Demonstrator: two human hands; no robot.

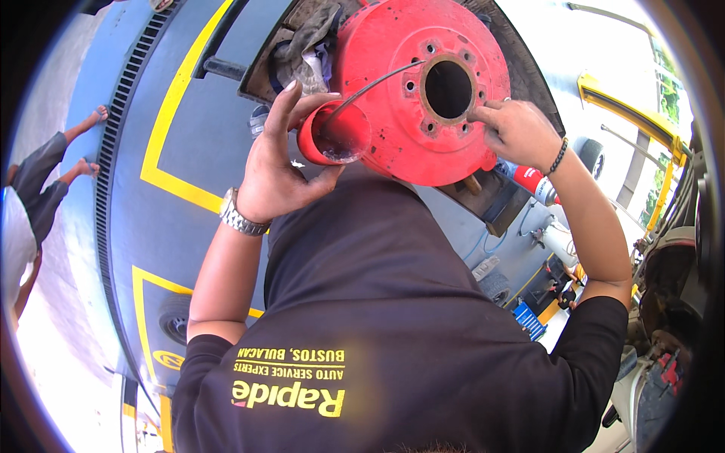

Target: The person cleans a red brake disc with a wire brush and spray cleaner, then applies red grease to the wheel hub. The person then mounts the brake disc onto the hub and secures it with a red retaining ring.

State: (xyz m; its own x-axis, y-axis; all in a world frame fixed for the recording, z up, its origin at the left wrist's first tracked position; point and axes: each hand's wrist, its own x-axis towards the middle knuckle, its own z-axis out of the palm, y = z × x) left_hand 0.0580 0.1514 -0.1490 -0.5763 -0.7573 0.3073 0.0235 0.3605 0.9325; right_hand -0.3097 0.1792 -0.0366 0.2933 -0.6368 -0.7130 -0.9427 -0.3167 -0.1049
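Note:
My left hand point(283, 155) is wrapped round a small red cup point(306, 140), thumb and fingers on opposite sides. A thin, dark, curved rod point(384, 78) leans out of the cup, its far end near the centre hole of a red brake drum point(453, 162). The drum's face is towards me, with bolt holes ringing the rusty-edged hole. My right hand point(521, 128) touches the face just right of the hole, index finger forward and the other fingers curled. Whether something small is pinched there is hidden.
Under the drum is a dark metal tray point(504, 215), with crumpled rags point(308, 57) on its left. A red spray can point(529, 180) stands beside the drum at right. Another person point(45, 170) is at the far left, beyond a floor drain grate point(106, 151). A yellow post frame point(627, 113) rises at right.

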